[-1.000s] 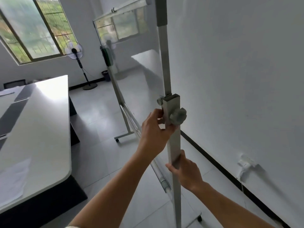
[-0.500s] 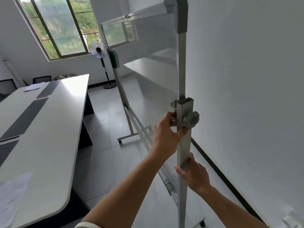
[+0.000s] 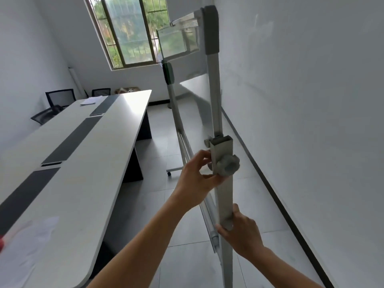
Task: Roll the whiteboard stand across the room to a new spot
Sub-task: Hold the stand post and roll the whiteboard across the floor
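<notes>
The whiteboard stand (image 3: 214,96) rises in front of me, seen nearly edge-on, its glossy board reflecting the window. My left hand (image 3: 196,179) grips the near grey upright just beside the round plastic adjusting knob (image 3: 228,165). My right hand (image 3: 241,233) is closed around the same upright lower down. A far leg with a small caster (image 3: 169,173) rests on the tiled floor. The pen tray (image 3: 208,217) runs along the board's lower edge. The near caster is out of view.
A long white conference table (image 3: 87,163) with dark inlays fills the left side, close to the stand. Black chairs (image 3: 59,98) stand at its far end. The white wall (image 3: 311,121) with dark skirting runs along the right, leaving a narrow tiled aisle (image 3: 158,142). A window (image 3: 133,32) is ahead.
The view has swung left and the stand now lies more edge-on and parallel to the wall. The fan has gone out of sight. Both hands keep the same grip on the upright.
</notes>
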A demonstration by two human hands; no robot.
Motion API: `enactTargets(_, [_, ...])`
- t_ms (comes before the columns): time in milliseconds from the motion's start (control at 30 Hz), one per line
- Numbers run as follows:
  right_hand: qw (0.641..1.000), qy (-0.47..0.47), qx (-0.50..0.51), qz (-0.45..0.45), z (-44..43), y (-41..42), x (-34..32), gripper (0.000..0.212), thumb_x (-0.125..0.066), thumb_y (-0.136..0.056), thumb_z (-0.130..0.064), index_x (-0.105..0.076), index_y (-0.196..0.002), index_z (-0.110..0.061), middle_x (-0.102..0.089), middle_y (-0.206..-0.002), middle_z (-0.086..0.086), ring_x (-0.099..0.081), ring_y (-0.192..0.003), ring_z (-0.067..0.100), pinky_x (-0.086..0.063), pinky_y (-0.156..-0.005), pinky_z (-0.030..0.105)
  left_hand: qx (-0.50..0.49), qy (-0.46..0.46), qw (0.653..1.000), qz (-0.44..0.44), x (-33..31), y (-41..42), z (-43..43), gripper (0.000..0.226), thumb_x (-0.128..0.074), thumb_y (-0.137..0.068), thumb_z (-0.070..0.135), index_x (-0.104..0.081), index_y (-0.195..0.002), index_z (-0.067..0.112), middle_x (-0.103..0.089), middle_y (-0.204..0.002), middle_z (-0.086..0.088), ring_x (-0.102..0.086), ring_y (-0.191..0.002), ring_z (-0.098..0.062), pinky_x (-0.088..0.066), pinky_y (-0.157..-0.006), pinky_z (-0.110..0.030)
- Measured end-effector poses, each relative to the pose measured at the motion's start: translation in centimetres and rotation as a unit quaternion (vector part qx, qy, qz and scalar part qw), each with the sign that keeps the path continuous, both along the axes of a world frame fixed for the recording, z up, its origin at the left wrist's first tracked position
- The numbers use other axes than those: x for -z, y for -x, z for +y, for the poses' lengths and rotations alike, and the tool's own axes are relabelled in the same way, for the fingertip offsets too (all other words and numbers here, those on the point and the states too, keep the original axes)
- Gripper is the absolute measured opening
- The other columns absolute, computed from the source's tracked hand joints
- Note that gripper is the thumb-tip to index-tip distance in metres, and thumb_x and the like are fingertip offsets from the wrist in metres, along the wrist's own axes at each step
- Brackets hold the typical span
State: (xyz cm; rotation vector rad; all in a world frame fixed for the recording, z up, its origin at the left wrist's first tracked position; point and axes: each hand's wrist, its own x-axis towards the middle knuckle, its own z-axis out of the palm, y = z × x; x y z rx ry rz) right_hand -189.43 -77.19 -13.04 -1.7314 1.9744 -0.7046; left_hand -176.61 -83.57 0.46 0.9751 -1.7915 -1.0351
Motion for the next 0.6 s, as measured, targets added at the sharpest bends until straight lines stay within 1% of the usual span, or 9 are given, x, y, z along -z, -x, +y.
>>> enactTargets(100, [1.0, -0.003, -0.014, 0.004, -3.1, -1.6, 0.2, 0.068, -0.07, -0.074, -0.054, -0.048, -0.124, -0.013, -0.072, -0.111, 0.0, -0.074, -0.088, 0.024, -0.057, -0.085, 0.027, 0.012, -0.016, 1.0, 0.002, -0.2, -2.2, -3.5, 0.047, -0.082, -0.071, 0.01, -0.059, -0.112, 0.009, -0.068, -0.114, -0.003, -0.065, -0.109, -0.018, -0.058, -0.082, -0.027])
enactTargets(200, [1.0, 0.001, -0.003, 0.005, -6.4, -3.1, 0.5, 0.073, -0.071, -0.072, -0.054, -0.047, -0.126, -0.012, -0.071, -0.114, 0.001, -0.074, -0.089, 0.026, -0.057, -0.086, 0.03, 0.017, -0.017, 1.0, -0.007, -0.2, -3.6, -7.2, 0.049, -0.083, -0.069, 0.01, -0.06, -0.113, 0.009, -0.068, -0.115, -0.002, -0.062, -0.113, -0.017, -0.057, -0.088, -0.03])
enactTargets(300, [1.0, 0.012, 0.014, 0.009, -10.1, -5.0, 0.7, 0.078, -0.063, -0.07, -0.06, -0.047, -0.127, -0.01, -0.07, -0.117, 0.003, -0.074, -0.09, 0.027, -0.057, -0.086, 0.032, 0.022, -0.004, 1.0, -0.011, -0.1, -4.9, -11.1, 0.044, -0.083, -0.07, 0.014, -0.061, -0.109, 0.012, -0.068, -0.113, -0.001, -0.062, -0.112, -0.015, -0.053, -0.088, -0.027])
enactTargets(367, [1.0, 0.017, 0.02, 0.016, -12.8, -6.5, 0.6, 0.082, -0.056, -0.068, -0.062, -0.047, -0.128, -0.008, -0.07, -0.118, 0.004, -0.074, -0.092, 0.027, -0.057, -0.086, 0.032, 0.023, 0.003, 1.0, -0.019, 0.0, -6.1, -14.1, 0.042, -0.083, -0.069, 0.018, -0.061, -0.105, 0.016, -0.069, -0.112, 0.001, -0.063, -0.111, -0.014, -0.053, -0.09, -0.033])
enactTargets(467, [0.999, 0.011, 0.032, 0.019, -17.3, -8.9, 0.3, 0.075, -0.065, -0.074, -0.055, -0.045, -0.13, -0.008, -0.068, -0.122, 0.005, -0.072, -0.098, 0.027, -0.056, -0.088, 0.032, 0.02, 0.005, 0.999, -0.027, 0.1, -8.1, -19.2, 0.042, -0.084, -0.068, 0.021, -0.061, -0.103, 0.019, -0.069, -0.112, 0.001, -0.063, -0.11, -0.016, -0.053, -0.095, -0.043])
enactTargets(533, [0.999, 0.007, 0.037, 0.022, -20.6, -10.1, 0.1, 0.072, -0.068, -0.078, -0.049, -0.044, -0.131, -0.007, -0.067, -0.122, 0.006, -0.071, -0.099, 0.028, -0.055, -0.09, 0.032, 0.022, 0.002, 1.0, -0.022, 0.0, -9.2, -22.4, 0.042, -0.084, -0.068, 0.021, -0.061, -0.103, 0.019, -0.069, -0.111, 0.0, -0.064, -0.109, -0.016, -0.053, -0.095, -0.045])
enactTargets(600, [0.999, 0.005, 0.042, 0.021, -24.0, -11.4, -0.1, 0.072, -0.068, -0.078, -0.049, -0.043, -0.131, -0.007, -0.067, -0.122, 0.006, -0.071, -0.1, 0.028, -0.055, -0.09, 0.033, 0.021, -0.004, 1.0, -0.019, 0.0, -10.2, -25.9, 0.042, -0.084, -0.068, 0.021, -0.061, -0.103, 0.018, -0.069, -0.111, 0.0, -0.064, -0.109, -0.017, -0.053, -0.095, -0.047])
